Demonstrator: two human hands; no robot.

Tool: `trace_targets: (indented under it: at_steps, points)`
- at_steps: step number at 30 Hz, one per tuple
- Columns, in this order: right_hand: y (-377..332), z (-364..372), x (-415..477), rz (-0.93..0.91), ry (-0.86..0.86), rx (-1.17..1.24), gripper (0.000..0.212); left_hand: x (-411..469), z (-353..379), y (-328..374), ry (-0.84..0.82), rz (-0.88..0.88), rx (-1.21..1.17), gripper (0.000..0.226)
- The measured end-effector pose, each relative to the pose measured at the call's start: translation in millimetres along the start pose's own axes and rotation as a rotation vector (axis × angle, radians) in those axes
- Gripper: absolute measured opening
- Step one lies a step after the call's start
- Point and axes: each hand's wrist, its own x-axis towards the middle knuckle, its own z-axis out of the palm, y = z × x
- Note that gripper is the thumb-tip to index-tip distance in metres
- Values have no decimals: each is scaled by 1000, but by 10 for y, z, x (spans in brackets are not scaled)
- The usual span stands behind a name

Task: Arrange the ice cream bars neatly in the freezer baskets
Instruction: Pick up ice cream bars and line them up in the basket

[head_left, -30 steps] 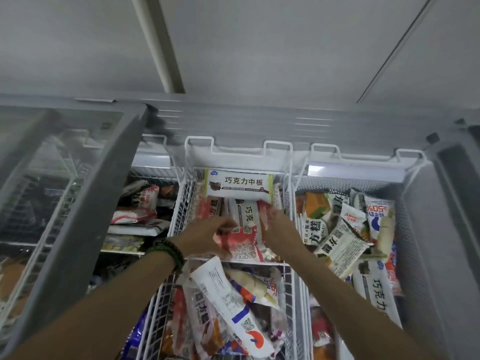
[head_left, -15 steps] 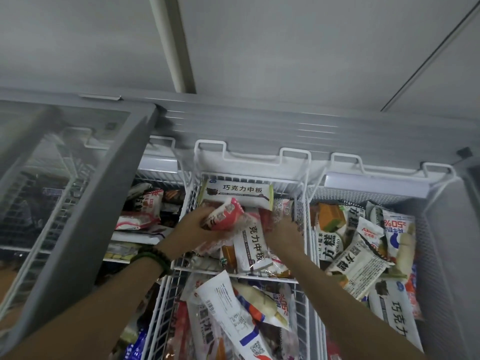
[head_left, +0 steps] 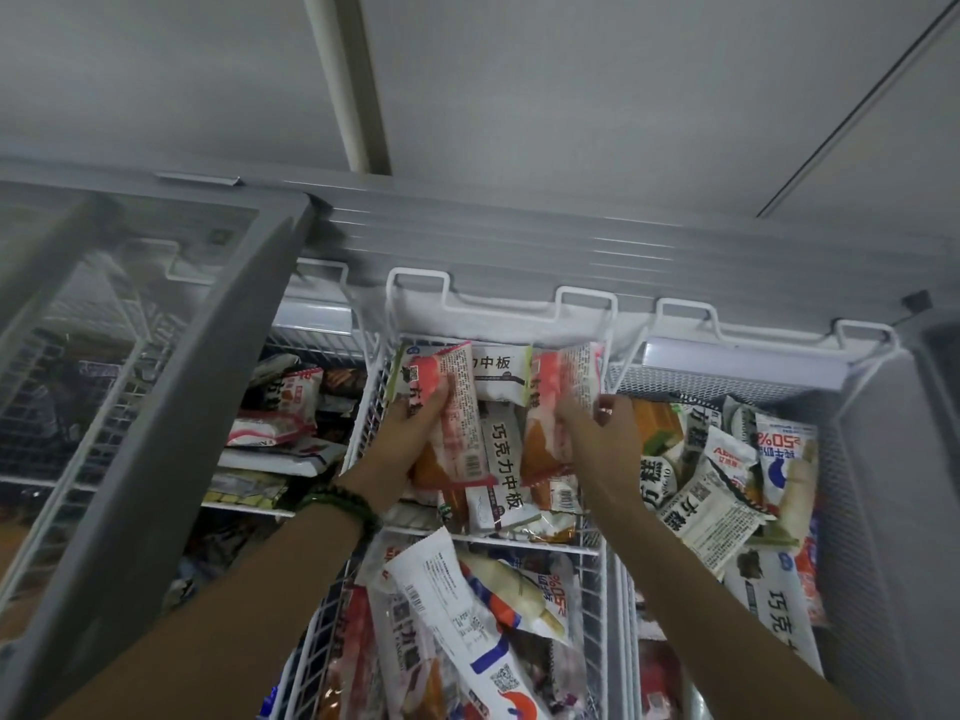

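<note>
Since the earlier frame, two red-and-white wrapped bars are being shown raised and separated, one in each hand, where previously both hands were being kept together over the pile. The left hand is being closed around the left bar, with the grip clenched across the wrapper's lower half so that the upper end is left standing free. The right hand is being closed likewise around the right bar, which is being held nearly upright. Both bars are being kept apart from each other, with a white chocolate bar lying between the two grips, lower in the pile.

Both held bars are being positioned above the rear middle basket, whose white wire rim is being seen just beyond the fingertips. Holding by the lower half is judged to be serving a purpose: the wrappers are being kept on end, so that they can be filed in a row rather than laid flat. Separation of the hands is judged to be opening a gap over the pile for sorting.

Beyond the right grip, the right basket is being seen filled with loosely heaped packets. Nearer than both grips, the front basket is being seen holding further jumbled bars. Arranging is therefore judged to be at an early stage.
</note>
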Motion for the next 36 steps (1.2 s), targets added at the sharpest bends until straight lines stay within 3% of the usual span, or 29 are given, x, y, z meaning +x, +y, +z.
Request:
trace_targets:
  at_steps: [3,6,9,13,15,18,21,29,36]
  points:
    - [-97,-19,-98,90,-217,309,28,13,121,-43,-72,93,-38,48]
    - [-91,163,-198,20,-368,117,27,-14,179,-60,-247,84,-102,65]
    - [-72,340,-238,-120,-394,-48,24,-69,128,-91,-331,38,-62,65]
    - [-15,340,-55,-156,-297,-25,18,-59,-77,-68,-190,2,-38,66]
    - [68,340,100,-239,-237,-255,17,-37,-194,-14,-168,-26,-116,63]
    - [135,472,274,-568,-264,-837,59,5,-330,52,-155,-60,-260,57]
    - [86,644,335,-895,-350,-1162,59,20,-405,54,-210,-66,-310,53]
    - [154,588,451,-881,-205,-1303,38,2,-430,33,-275,-53,-313,51]
    - [69,3,574,-784,-142,-1458,41,-19,-349,-37,-302,-90,-198,53]
